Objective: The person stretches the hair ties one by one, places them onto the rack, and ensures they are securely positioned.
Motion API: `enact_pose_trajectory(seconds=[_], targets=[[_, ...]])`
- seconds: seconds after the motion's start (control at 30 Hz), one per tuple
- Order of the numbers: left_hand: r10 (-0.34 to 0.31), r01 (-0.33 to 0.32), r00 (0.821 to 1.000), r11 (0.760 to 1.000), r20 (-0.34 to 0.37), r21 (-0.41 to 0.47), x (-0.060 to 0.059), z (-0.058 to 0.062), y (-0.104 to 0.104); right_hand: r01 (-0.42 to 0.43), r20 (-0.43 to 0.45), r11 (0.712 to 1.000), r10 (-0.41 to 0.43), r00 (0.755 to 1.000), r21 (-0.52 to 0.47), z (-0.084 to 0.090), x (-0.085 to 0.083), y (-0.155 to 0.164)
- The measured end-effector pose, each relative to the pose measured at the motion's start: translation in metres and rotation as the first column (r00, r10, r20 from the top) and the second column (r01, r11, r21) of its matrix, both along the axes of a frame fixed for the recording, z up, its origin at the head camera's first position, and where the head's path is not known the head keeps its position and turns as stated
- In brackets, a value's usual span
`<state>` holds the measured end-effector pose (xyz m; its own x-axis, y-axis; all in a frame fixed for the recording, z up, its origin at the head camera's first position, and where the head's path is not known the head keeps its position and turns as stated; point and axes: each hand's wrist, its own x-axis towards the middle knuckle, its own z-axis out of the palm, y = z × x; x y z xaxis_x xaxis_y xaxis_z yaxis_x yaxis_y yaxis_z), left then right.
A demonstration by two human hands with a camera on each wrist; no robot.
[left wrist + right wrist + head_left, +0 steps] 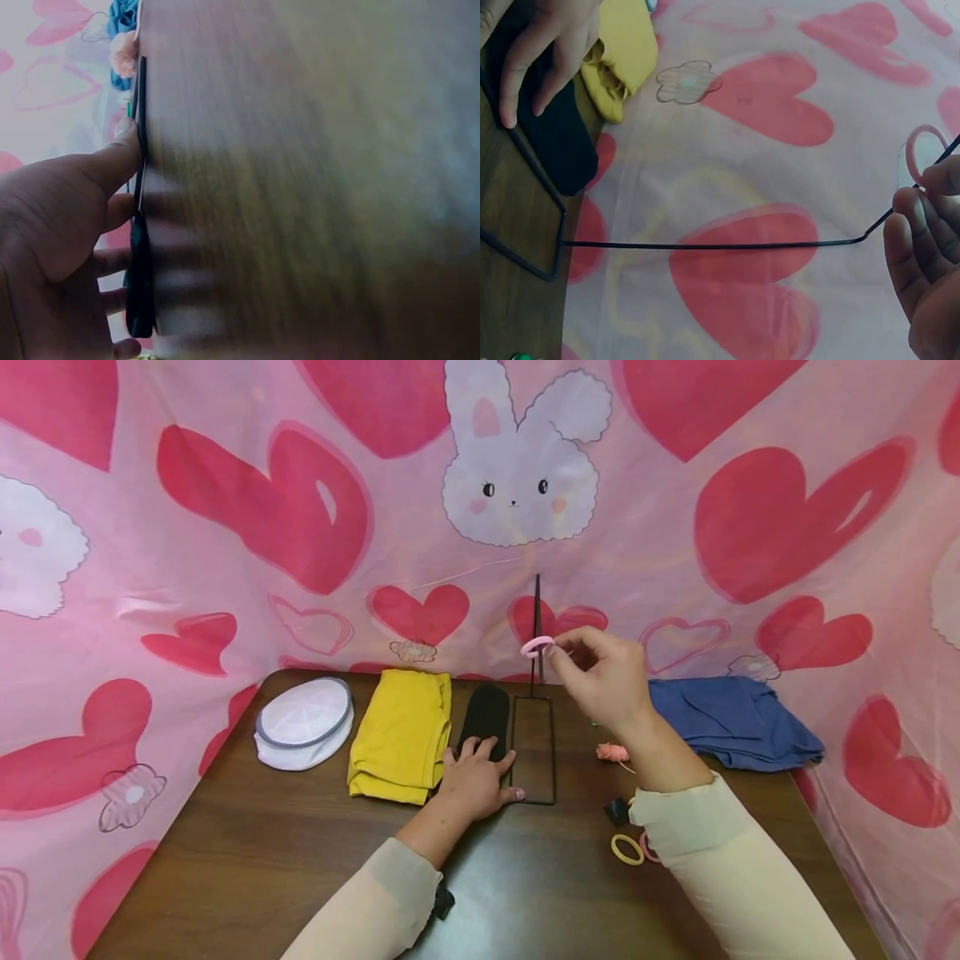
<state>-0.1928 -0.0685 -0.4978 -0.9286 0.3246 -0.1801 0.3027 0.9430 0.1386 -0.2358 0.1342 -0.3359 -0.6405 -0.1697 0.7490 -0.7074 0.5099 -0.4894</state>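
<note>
My right hand (pixel 609 683) pinches a pink hair tie (pixel 537 647) between thumb and forefinger, up beside the upright of a thin black wire stand (pixel 705 246). In the right wrist view the hair tie overlaps the bent upper end of that wire. Fingers spread, my left hand (pixel 474 781) lies over the near end of a folded black sock-like cloth (pixel 486 714). Its thumb and forefinger touch the left side of the stand's rectangular base (pixel 553 752), which rests on the table.
A folded yellow cloth (pixel 401 735) and a white round fabric item with a grey rim (pixel 303 718) lie to the left. Rightward are a folded blue cloth (pixel 727 722), a coral bundle (pixel 611 752), a black clip-like piece (pixel 617 812) and a yellow hair tie (pixel 627 850). A patterned curtain (pixel 420 527) hangs behind.
</note>
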Motion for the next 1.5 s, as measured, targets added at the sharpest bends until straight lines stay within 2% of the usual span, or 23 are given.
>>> enact_pose_trajectory(seconds=[0.1, 0.23, 0.47, 0.7, 0.77, 0.87, 1.1, 1.23, 1.33, 1.5], targets=[[0.002, -0.002, 1.0, 1.0, -0.002, -0.002, 0.0, 0.0, 0.0, 0.04, 0.043, 0.999, -0.04, 0.998, -0.016, -0.002, -0.009, -0.001], [0.003, -0.003, 1.0, 1.0, -0.004, -0.005, 0.0, -0.001, -0.001, 0.083, 0.144, 0.995, -0.073, 0.987, -0.058, -0.005, -0.019, -0.002], [-0.002, 0.002, 1.0, 1.0, -0.002, -0.009, 0.0, -0.002, 0.0, 0.136, 0.319, 0.978, -0.08, 0.944, -0.159, -0.011, -0.042, -0.003], [-0.003, 0.003, 1.0, 1.0, -0.007, -0.011, -0.001, -0.003, 0.0, 0.229, 0.4, 0.956, -0.139, 0.906, -0.186, -0.011, -0.062, -0.008], [-0.004, 0.004, 1.0, 1.0, -0.007, -0.015, -0.001, -0.003, 0.001, 0.256, 0.436, 0.944, -0.144, 0.888, -0.21, -0.01, -0.067, -0.011], [-0.005, 0.005, 1.0, 1.0, -0.006, -0.018, -0.001, -0.004, 0.001, 0.277, 0.492, 0.92, -0.111, 0.864, -0.279, -0.009, -0.075, -0.015], [-0.002, 0.002, 1.0, 1.0, -0.013, -0.015, 0.001, -0.001, 0.001, 0.282, 0.589, 0.831, 0.067, 0.805, -0.48, -0.005, -0.085, -0.021], [-0.002, 0.002, 1.0, 1.0, -0.008, -0.001, 0.001, -0.001, 0.002, 0.279, 0.617, 0.807, 0.13, 0.776, -0.521, -0.005, -0.084, -0.018], [0.0, 0.0, 1.0, 1.0, -0.003, -0.002, 0.001, -0.002, 0.002, 0.282, 0.624, 0.821, 0.112, 0.773, -0.496, -0.007, -0.079, -0.013], [0.004, -0.004, 1.0, 1.0, -0.007, -0.002, 0.0, -0.004, 0.0, 0.247, 0.606, 0.869, 0.073, 0.792, -0.428, -0.019, -0.066, 0.002]])
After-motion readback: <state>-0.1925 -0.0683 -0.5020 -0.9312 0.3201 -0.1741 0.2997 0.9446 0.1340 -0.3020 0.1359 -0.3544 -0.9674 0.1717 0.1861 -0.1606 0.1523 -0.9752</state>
